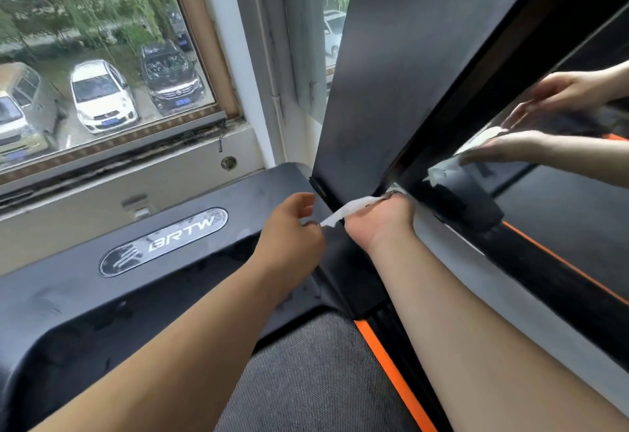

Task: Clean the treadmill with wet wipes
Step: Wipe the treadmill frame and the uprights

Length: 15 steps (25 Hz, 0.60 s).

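The black treadmill motor cover [102, 299] with a silver BRTW badge [163, 242] fills the lower left. Its black upright post [391, 74] rises at the centre. A white wet wipe [350, 210] stretches between my hands at the foot of the post. My left hand [292, 237] pinches the wipe's left end. My right hand [377, 224] grips the other end, with its fingers tucked behind the post base and hidden. The grey running belt [306, 380] with an orange edge strip [391, 367] lies below.
A window [102, 57] over parked cars and its sill [136, 176] stand just behind the motor cover. A mirror wall [561, 166] on the right reflects my hands and the wipe, close beside the treadmill's side rail.
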Available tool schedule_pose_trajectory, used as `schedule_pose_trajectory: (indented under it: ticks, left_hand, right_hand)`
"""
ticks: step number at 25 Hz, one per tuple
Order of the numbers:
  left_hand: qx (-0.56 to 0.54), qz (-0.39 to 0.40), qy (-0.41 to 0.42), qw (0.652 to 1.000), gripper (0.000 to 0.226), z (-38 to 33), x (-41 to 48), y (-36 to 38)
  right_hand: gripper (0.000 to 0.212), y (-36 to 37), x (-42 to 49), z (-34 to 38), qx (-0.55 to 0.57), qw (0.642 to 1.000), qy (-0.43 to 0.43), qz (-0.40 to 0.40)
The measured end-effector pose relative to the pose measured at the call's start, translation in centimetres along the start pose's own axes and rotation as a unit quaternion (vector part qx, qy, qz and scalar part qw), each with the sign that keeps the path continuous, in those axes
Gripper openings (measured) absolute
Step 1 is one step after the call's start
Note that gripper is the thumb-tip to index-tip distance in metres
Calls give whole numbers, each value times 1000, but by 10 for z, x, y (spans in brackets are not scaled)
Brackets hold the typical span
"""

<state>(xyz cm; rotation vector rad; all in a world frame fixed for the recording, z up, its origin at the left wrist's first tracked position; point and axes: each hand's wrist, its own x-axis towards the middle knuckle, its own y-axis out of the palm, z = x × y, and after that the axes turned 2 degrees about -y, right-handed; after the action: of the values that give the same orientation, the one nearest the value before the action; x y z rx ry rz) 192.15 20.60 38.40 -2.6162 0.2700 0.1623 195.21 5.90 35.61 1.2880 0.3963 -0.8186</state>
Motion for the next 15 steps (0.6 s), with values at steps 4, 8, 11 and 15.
schedule_pose_trajectory:
  ticks: [4,8,11,15]
  left_hand:
    - [4,-31,0,1000,45,-2,-4,-11]
    - [-26,-27,9,999,44,-18,1,3]
    - [-41,-23,25,999,43,-35,9,25]
    - [35,3,60,998,33,-20,13,48]
  right_hand:
    - [39,26,-37,16,17,999,-39,21]
    - [20,38,-68,47,-14,991,-88,103]
    - [35,42,-95,77,-35,974,-118,190]
    - [32,22,-90,72,-131,961,-105,219]
